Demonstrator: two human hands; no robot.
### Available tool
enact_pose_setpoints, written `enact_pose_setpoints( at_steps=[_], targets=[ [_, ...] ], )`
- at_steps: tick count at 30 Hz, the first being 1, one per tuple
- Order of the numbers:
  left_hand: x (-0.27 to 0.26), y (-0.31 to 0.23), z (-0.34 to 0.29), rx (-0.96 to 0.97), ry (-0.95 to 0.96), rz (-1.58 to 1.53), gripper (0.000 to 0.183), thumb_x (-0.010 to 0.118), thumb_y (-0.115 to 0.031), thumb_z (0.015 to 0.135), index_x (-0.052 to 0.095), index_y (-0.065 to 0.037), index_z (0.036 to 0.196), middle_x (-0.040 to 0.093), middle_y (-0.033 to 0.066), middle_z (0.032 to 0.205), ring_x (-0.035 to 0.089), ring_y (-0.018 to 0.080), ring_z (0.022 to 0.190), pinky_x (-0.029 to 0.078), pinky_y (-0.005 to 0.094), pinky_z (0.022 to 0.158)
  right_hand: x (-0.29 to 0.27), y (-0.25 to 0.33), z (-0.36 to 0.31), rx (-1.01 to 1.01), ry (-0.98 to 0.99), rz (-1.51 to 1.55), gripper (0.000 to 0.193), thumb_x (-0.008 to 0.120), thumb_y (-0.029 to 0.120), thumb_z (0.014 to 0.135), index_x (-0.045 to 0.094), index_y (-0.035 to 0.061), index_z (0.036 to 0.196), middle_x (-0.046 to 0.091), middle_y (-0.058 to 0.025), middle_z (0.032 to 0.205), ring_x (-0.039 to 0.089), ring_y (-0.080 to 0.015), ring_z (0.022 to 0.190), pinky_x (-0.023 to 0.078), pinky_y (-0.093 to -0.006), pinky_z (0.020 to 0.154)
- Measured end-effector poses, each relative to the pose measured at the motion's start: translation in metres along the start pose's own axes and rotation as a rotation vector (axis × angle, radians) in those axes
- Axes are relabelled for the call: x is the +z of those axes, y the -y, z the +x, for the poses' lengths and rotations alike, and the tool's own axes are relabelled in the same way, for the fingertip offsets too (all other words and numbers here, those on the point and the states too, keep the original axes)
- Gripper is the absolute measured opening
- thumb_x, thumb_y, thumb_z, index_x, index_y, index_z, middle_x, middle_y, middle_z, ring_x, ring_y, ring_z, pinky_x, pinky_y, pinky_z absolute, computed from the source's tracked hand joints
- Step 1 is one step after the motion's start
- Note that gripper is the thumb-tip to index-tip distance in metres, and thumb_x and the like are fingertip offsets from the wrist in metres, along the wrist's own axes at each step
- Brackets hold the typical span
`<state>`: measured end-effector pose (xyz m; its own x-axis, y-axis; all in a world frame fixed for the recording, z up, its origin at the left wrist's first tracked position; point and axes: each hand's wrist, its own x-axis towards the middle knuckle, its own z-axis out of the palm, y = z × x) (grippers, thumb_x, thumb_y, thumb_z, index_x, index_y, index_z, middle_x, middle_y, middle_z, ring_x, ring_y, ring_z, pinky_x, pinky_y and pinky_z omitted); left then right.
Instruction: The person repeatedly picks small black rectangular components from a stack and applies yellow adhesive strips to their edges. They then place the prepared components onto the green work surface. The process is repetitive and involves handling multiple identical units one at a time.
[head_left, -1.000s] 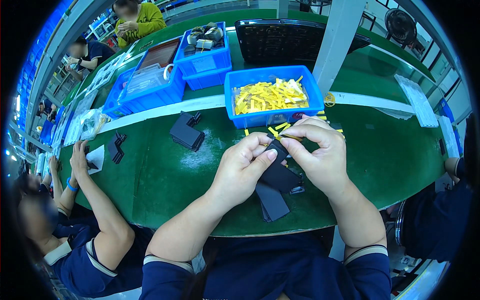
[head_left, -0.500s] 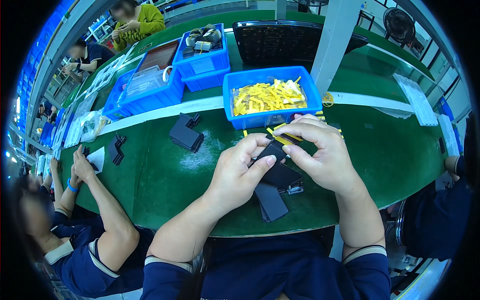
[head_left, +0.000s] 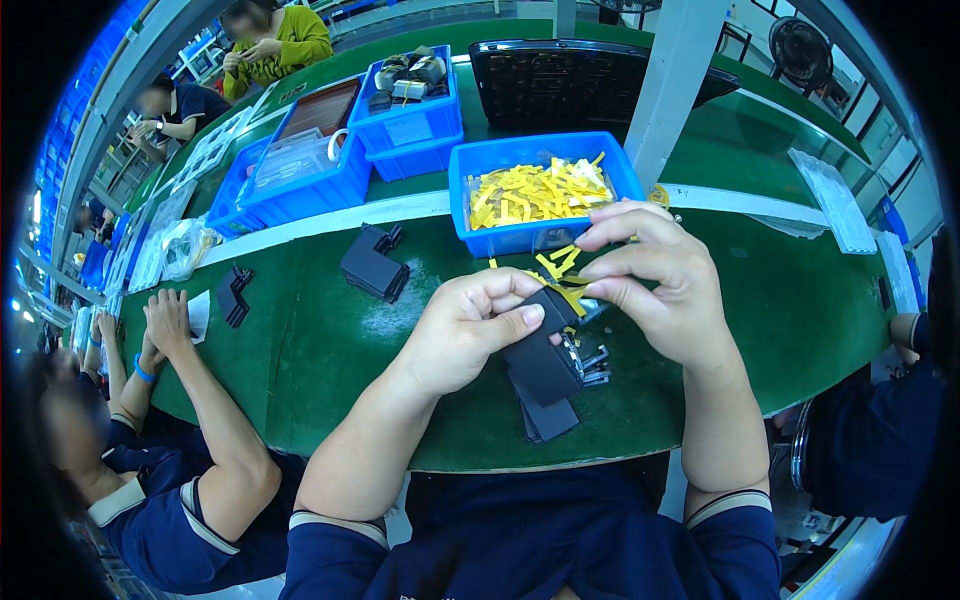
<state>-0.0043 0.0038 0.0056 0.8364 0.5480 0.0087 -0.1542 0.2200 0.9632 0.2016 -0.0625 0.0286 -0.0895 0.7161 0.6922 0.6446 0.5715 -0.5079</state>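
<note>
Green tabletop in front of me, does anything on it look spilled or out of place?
Yes: several yellow strips lie loose outside the blue bin holding many more, and a pale smudge, perhaps powder, marks the green tabletop beside a stack of black pieces.

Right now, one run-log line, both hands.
left hand: holds black piece | right hand: pinches yellow strip | ahead: blue bin, yellow strips inside

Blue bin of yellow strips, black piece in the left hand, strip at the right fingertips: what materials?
Blue bin: likely moulded plastic, soft sheen; smooth walls, rounded corners.
Black piece: matte, possibly plastic or a coated part; its flat dark face shows little glare.
Yellow strip: probably thin film or paper, as it seems to bend; too small to tell which.
</note>
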Motion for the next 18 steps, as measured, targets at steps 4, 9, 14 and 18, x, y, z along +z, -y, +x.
enact_pose_setpoints(
  at_steps=[4,9,14,18],
  targets=[
    [0.003,0.006,0.001,0.113,-0.073,0.030,0.018,0.058,-0.008,0.087,0.058,0.003,0.102,0.061,0.0061,0.095,0.058,0.0100,0.085,0.047,0.0239,0.077,0.002,0.002,0.000,0.318,-0.124,0.125,0.006,0.068,0.006,0.073,0.065,0.0009,0.075,0.064,-0.0083,0.082,0.061,-0.0187,0.080,0.046,-0.0289,0.075],
    [0.007,0.015,0.005,0.273,-0.198,0.166,0.019,0.065,-0.007,0.083,0.060,0.004,0.098,0.055,0.0063,0.102,0.057,0.0118,0.090,0.049,0.0245,0.076,0.018,-0.006,-0.013,0.478,0.120,0.380,0.010,0.065,0.004,0.073,0.064,0.0003,0.082,0.062,-0.0078,0.083,0.059,-0.0174,0.080,0.046,-0.0294,0.073],
    [0.007,0.016,0.003,0.307,-0.365,0.200,0.018,0.063,-0.002,0.083,0.059,0.003,0.099,0.057,0.0057,0.098,0.057,0.0113,0.089,0.047,0.0240,0.078,0.021,0.007,-0.005,0.226,-0.301,0.025,0.017,0.064,0.000,0.072,0.063,-0.0005,0.089,0.061,-0.0111,0.086,0.060,-0.0223,0.081,0.047,-0.0321,0.075],
    [0.010,0.018,0.005,0.366,-0.411,0.283,0.016,0.062,0.001,0.082,0.059,0.003,0.098,0.056,0.0053,0.095,0.057,0.0113,0.089,0.046,0.0239,0.079,0.017,0.012,-0.005,-0.058,-0.277,-0.319,0.021,0.069,0.000,0.069,0.064,0.0006,0.090,0.061,-0.0112,0.085,0.061,-0.0245,0.081,0.048,-0.0313,0.074]
  ],
)
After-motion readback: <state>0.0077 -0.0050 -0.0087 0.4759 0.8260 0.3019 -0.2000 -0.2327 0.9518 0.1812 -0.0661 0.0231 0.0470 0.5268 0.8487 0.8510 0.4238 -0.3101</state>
